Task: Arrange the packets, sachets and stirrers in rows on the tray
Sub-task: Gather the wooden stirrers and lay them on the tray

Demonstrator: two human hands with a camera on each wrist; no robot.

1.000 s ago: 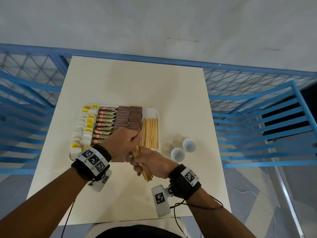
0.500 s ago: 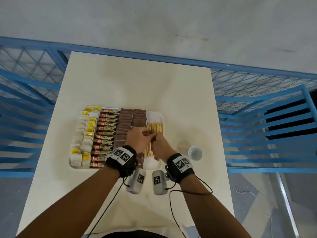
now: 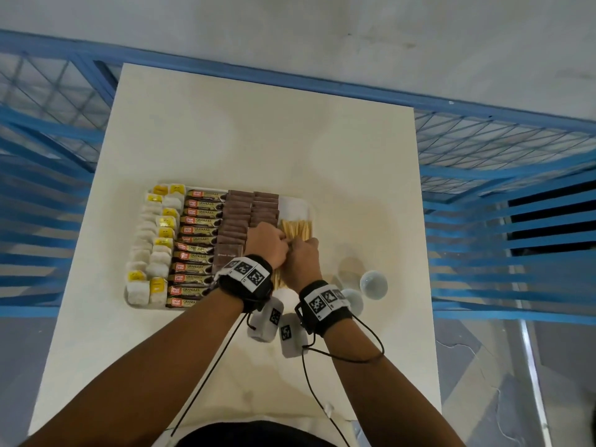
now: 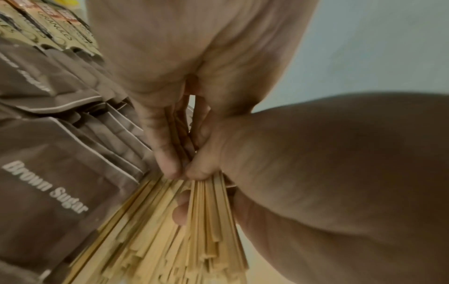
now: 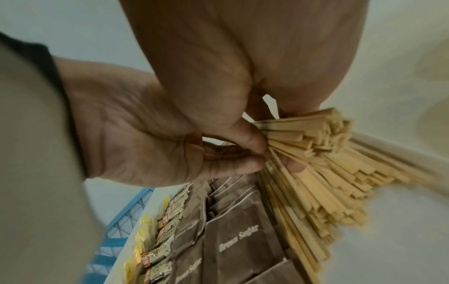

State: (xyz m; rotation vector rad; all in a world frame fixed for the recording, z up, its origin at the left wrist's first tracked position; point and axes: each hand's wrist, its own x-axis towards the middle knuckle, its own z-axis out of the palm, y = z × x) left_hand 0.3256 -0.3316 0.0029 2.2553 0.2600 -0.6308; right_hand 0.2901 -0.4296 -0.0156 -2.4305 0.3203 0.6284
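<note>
Head view: left hand (image 3: 267, 245) and right hand (image 3: 301, 259) are meeting over the flat pale wooden stirrers (image 3: 298, 228), at 3 o'clock on the white rectangular tray (image 3: 295, 203).

Wrist views: both hands' fingers (image 4: 165, 153) are pinching the stirrers (image 5: 316, 163), which are fanning out beside the brown paper sugar sachets (image 5: 233, 240).

Risk: a loose pinch could be letting them splay across the sachets.

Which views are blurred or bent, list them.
Head view: the blue railing curves from wide-angle distortion and smears at the sides; soft shadows ring the white cups. Left wrist view: stirrers and Brown Sugar sachets slightly motion-blurred. Right wrist view: edges smeared, stirrer tips soft.
</note>
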